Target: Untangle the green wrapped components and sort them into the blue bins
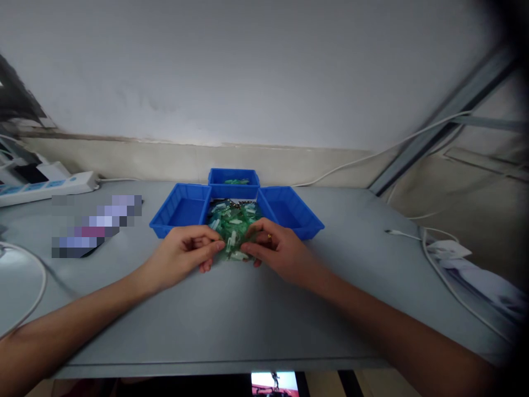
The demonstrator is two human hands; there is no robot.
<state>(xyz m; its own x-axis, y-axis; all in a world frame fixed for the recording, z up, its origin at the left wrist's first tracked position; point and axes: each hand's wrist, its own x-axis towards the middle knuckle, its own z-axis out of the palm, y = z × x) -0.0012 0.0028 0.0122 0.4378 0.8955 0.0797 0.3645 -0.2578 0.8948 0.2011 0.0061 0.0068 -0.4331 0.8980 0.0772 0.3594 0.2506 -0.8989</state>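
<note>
A heap of small translucent green and pale plastic pieces lies at the middle of the table, between the blue bins. At its near left edge is my left hand, its thumb and forefinger pinched together. My right hand, with a ring on one finger, is closed in a similar pinch at the near right edge. Pale pieces show in the narrow gap between my fingertips. Whatever either pinch holds is too small or too hidden to make out.
Blue bins stand left and right of the heap. A smaller blue bin behind it holds some green pieces. A power strip and a pixelated object lie at left, cables and a white plug at right.
</note>
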